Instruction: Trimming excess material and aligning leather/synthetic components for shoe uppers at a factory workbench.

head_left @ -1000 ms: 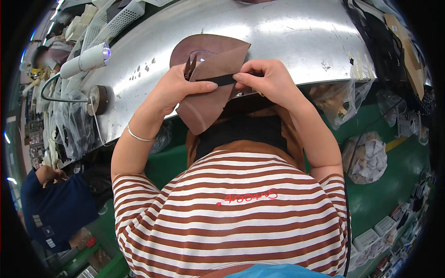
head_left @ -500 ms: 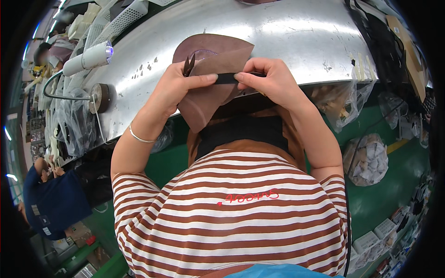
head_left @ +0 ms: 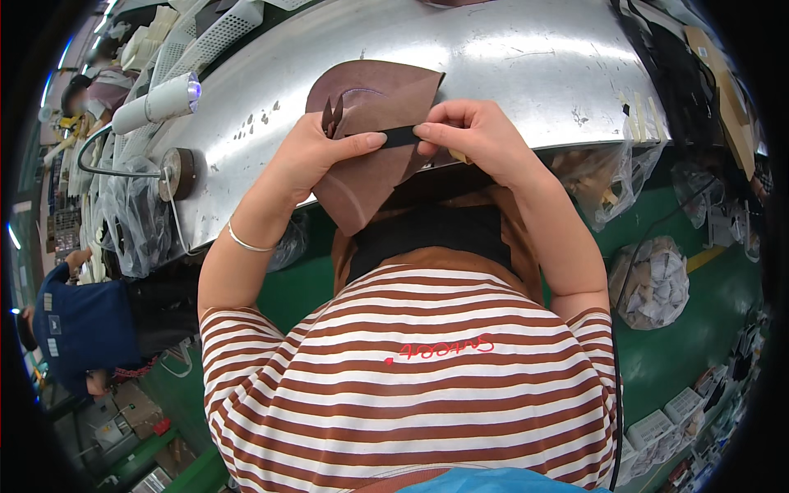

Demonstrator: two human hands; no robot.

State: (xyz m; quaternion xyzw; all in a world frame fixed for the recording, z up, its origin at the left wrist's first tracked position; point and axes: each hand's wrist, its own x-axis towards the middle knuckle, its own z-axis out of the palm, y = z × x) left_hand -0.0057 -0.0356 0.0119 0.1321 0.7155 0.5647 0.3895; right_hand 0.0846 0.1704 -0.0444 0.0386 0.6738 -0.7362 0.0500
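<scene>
A brown, leather-like sheet piece [head_left: 362, 193] with a curved, stitched upper part is held up over the near edge of the metal table. A short black strip [head_left: 401, 136] lies across it. My left hand [head_left: 316, 156] is closed on the piece's left side, its thumb pressing the strip's left end. Two dark pointed tips [head_left: 333, 115] stick up beside those fingers; what they belong to is hidden. With thumb and forefinger, my right hand [head_left: 477, 140] pinches the strip's right end. Something small and yellowish [head_left: 458, 155] shows under the right fingers.
A white lamp [head_left: 156, 105] on a bendable neck stands at the left of the metal table [head_left: 542, 66]. Plastic bags [head_left: 616, 181] hang off the table's right edge. A filled bag [head_left: 653, 283] sits on the green floor. One person in blue [head_left: 90, 329] is at far left.
My right hand has shifted slightly left and up; the strip no longer shows beyond its fingertips. The brown piece has turned a little. The person in blue has changed posture.
</scene>
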